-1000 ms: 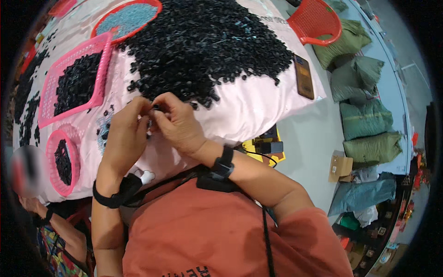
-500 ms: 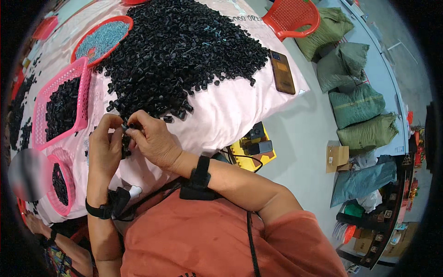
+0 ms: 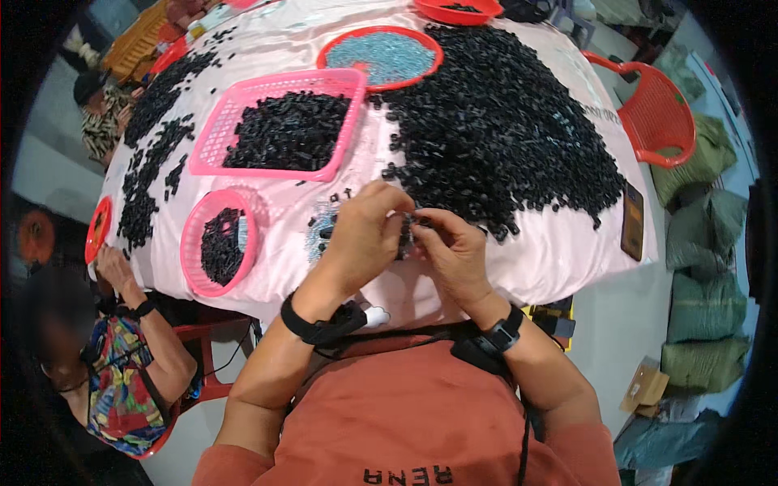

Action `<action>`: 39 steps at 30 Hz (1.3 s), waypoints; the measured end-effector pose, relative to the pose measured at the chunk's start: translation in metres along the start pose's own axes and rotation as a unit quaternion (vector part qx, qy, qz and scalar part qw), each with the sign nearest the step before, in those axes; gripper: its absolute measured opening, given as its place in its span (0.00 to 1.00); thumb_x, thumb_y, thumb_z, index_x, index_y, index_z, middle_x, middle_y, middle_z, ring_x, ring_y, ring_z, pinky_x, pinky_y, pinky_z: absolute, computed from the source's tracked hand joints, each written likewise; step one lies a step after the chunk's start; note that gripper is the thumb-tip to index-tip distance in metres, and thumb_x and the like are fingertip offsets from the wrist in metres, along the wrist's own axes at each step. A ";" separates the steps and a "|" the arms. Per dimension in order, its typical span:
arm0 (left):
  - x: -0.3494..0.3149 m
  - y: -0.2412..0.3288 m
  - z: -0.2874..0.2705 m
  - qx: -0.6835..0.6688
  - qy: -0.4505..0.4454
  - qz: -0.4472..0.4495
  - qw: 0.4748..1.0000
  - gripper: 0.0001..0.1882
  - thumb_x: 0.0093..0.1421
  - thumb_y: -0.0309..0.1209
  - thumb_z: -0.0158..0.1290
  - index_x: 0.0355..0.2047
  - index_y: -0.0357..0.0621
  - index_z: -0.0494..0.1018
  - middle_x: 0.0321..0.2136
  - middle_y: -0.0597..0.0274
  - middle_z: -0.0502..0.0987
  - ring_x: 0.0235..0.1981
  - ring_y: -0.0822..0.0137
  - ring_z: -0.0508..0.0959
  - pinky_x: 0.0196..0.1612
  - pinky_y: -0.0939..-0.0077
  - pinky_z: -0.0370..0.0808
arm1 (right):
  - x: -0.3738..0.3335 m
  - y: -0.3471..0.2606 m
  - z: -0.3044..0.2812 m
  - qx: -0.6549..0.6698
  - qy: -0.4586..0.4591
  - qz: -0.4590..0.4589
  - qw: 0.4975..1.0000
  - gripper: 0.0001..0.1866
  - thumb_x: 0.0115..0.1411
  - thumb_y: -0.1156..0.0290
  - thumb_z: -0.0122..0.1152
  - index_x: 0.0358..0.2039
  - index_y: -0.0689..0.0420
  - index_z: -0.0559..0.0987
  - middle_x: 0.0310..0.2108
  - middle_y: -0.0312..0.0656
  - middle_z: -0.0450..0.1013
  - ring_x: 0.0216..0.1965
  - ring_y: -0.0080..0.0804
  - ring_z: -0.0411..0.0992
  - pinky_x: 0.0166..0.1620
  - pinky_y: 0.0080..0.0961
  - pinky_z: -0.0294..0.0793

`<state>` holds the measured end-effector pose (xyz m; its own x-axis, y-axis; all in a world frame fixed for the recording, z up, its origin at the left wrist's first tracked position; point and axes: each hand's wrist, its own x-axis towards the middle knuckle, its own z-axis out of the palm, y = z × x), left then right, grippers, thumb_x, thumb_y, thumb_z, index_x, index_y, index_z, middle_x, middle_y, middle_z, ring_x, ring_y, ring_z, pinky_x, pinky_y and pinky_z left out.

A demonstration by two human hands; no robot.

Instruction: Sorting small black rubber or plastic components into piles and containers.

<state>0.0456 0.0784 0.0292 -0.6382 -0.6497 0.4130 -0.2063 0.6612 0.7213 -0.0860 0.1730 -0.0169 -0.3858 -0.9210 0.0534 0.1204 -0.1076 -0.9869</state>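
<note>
My left hand (image 3: 366,236) and my right hand (image 3: 455,253) meet above the near edge of the cloth-covered table, fingertips almost touching. Both are closed in a pinch around small black plastic pieces (image 3: 406,235), whose exact shape my fingers largely hide. Just beyond spreads a wide heap of short black plastic pieces (image 3: 494,130). Beside my left hand lies a small scatter of thin light-blue pieces (image 3: 320,231), partly covered by that hand.
A pink rectangular basket (image 3: 340,166) and a round pink basket (image 3: 190,251) hold black pieces. A red tray (image 3: 438,69) holds light-blue pieces. A phone (image 3: 633,223) lies at the right edge, near a red chair (image 3: 660,113). Another person's hand (image 3: 117,267) is at the left.
The view has swung left, so the table and baskets sit further right and the neighbouring person shows more. My hands stay together, pinching small pieces.
</note>
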 end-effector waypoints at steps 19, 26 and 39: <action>0.001 0.003 -0.003 -0.038 -0.001 0.003 0.999 0.05 0.57 0.19 0.55 0.35 0.35 0.74 0.28 0.52 0.75 0.26 0.60 0.76 0.31 0.70 0.72 | 0.003 0.000 0.000 -0.057 0.001 -0.029 0.998 0.09 0.62 0.78 0.59 0.44 0.63 0.79 0.28 0.35 0.77 0.23 0.16 0.73 0.27 0.15 0.72; -0.001 0.001 0.002 -0.058 -0.008 -0.003 0.998 0.06 0.57 0.19 0.54 0.35 0.35 0.75 0.28 0.51 0.76 0.27 0.59 0.77 0.32 0.69 0.73 | 0.003 -0.006 -0.003 -0.052 -0.026 -0.001 0.998 0.07 0.65 0.74 0.57 0.42 0.62 0.77 0.28 0.33 0.75 0.26 0.15 0.72 0.28 0.14 0.72; -0.003 0.004 -0.001 -0.079 -0.043 -0.051 0.995 0.04 0.61 0.23 0.53 0.35 0.35 0.74 0.25 0.52 0.75 0.25 0.63 0.76 0.30 0.70 0.72 | 0.003 -0.004 -0.004 -0.005 -0.037 0.009 0.999 0.06 0.67 0.72 0.55 0.41 0.60 0.76 0.28 0.32 0.72 0.24 0.14 0.71 0.27 0.12 0.70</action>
<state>0.0472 0.0823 0.0315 -0.6823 -0.6713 0.2894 -0.1586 0.5224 0.8378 -0.0919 0.1719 -0.0135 -0.3155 -0.9478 0.0453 0.1169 -0.0862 -0.9894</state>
